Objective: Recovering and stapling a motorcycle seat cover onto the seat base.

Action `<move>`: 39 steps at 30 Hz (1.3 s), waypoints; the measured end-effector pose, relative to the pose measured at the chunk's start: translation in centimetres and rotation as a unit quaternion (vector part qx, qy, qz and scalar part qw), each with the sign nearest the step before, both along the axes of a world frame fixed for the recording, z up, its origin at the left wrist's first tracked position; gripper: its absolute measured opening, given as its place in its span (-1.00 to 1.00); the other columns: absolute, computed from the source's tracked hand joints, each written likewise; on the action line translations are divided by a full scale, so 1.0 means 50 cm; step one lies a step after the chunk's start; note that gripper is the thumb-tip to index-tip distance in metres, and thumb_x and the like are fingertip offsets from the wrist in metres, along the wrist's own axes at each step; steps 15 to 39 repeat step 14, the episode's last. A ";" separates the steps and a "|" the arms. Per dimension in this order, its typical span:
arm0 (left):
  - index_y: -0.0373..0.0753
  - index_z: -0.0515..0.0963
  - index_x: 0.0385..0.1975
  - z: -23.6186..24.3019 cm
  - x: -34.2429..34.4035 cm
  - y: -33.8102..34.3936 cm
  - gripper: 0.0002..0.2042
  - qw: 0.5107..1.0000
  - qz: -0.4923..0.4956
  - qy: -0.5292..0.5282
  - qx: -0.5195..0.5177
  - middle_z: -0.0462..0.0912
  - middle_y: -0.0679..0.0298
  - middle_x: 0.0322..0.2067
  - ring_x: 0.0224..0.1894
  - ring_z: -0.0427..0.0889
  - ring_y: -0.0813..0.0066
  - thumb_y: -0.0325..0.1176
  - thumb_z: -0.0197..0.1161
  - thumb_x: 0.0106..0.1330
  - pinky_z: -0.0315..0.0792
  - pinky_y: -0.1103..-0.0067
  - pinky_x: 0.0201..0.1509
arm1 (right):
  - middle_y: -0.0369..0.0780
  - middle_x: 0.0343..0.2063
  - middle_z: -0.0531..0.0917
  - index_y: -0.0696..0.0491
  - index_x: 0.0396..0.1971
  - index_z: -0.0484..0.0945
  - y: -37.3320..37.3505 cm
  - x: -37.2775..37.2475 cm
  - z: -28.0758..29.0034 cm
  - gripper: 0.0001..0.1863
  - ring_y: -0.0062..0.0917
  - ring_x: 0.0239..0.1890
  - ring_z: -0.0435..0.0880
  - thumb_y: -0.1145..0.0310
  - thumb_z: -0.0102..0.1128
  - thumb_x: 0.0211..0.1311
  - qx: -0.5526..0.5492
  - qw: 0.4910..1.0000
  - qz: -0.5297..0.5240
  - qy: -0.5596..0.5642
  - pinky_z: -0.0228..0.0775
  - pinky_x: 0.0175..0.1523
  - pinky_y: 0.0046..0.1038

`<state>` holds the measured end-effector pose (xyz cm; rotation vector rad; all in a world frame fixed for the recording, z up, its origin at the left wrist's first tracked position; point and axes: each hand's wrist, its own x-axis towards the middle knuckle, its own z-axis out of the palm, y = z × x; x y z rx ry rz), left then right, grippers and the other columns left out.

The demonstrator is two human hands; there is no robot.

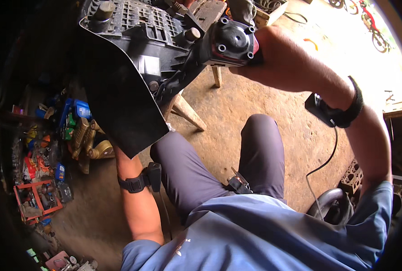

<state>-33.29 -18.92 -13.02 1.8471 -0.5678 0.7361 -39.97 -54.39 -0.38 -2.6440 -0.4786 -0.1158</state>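
1. While the person sits with both knees bent over a dirt floor point(237, 104), a big black plastic panel point(124, 58) fills the upper left of the view, held up in front of them.
2. The right hand point(264, 54) is raised to the panel's right edge and wrapped round a black power tool point(230, 41); the grip is closed on the tool's body, and the fingers are hidden behind it.
3. The tool's round rear cap, ringed with bolts, faces the camera, and its nose points left into the ribbed part of the panel, touching or nearly touching it; the exact contact point is hidden.
4. The left forearm point(135, 198) rises from the lower edge and passes behind the panel's lower flat flap, so the left hand is out of sight and I cannot tell how its grip stands.
5. The panel therefore lies just left of the right hand and directly above the left arm.
6. Each wrist carries a black strap with a small box: one on the left wrist point(142, 179), one on the right wrist point(334, 110) with a thin cable hanging down.
7. A wooden stool point(187, 110) stands behind the panel.
8. Tools and parts point(61, 144) are heaped on the floor at the left, with a red rack point(36, 198) below them.
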 end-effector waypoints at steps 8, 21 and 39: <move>-0.28 0.51 0.47 -0.008 -0.023 -0.033 -0.43 0.982 -0.001 0.159 -0.101 0.69 0.33 0.11 -0.15 0.62 0.65 -0.26 0.51 0.54 0.52 0.66 -0.30 | -0.05 -0.40 0.79 0.14 -0.29 0.72 0.088 0.025 0.135 -0.74 -0.18 -0.32 0.81 0.26 0.22 0.48 -0.125 0.971 -0.124 0.161 0.64 -0.12 -0.15; -0.21 0.58 0.39 -0.027 -0.029 0.015 -0.50 0.911 -0.071 0.291 -0.283 0.73 0.37 0.02 -0.22 0.63 0.73 -0.20 0.50 0.55 0.44 0.62 -0.46 | -0.01 -0.42 0.79 0.13 -0.19 0.76 0.079 0.027 0.143 -0.65 -0.18 -0.29 0.83 0.11 0.28 0.45 -0.108 0.970 -0.079 0.203 0.66 -0.08 -0.13; -0.21 0.58 0.39 -0.027 -0.029 0.015 -0.50 0.911 -0.071 0.291 -0.283 0.73 0.37 0.02 -0.22 0.63 0.73 -0.20 0.50 0.55 0.44 0.62 -0.46 | -0.01 -0.42 0.79 0.13 -0.19 0.76 0.079 0.027 0.143 -0.65 -0.18 -0.29 0.83 0.11 0.28 0.45 -0.108 0.970 -0.079 0.203 0.66 -0.08 -0.13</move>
